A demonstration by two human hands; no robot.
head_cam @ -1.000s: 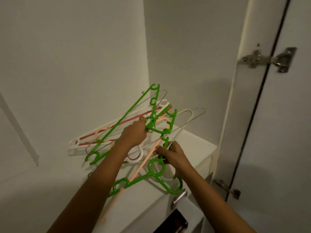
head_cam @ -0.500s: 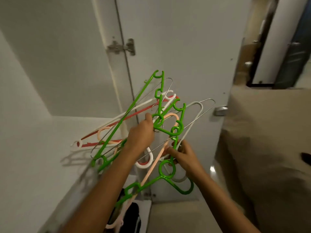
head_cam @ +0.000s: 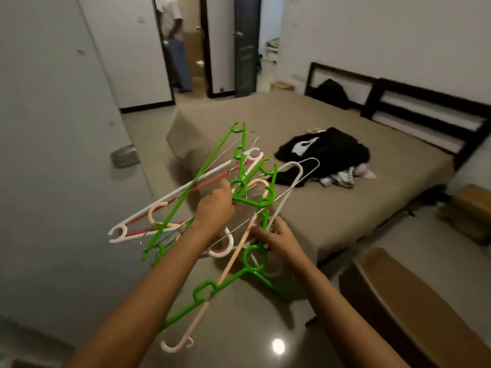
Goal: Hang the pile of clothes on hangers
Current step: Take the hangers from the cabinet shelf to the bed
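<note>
I carry a tangled bunch of hangers [head_cam: 212, 168] in green, white, red, peach and bare wire, held in front of me above the floor. My left hand [head_cam: 214, 211] grips the bunch near the green hooks in its middle. My right hand [head_cam: 276, 236] pinches the lower green and peach hangers where they cross. A pile of clothes [head_cam: 329, 155], mostly a black garment with a white print and some pale pieces beside it, lies on the bed [head_cam: 305, 208] ahead to the right.
The open wardrobe door [head_cam: 61, 155] with a metal handle stands close on my left. A dark headboard [head_cam: 425, 107] runs along the bed's far side. Brown boxes [head_cam: 414, 309] sit at the lower right. A person [head_cam: 175, 43] stands in the far doorway.
I have turned away from the wardrobe shelf to face the bed, carrying the hanger bunch with me. Both hands keep the same grip.
</note>
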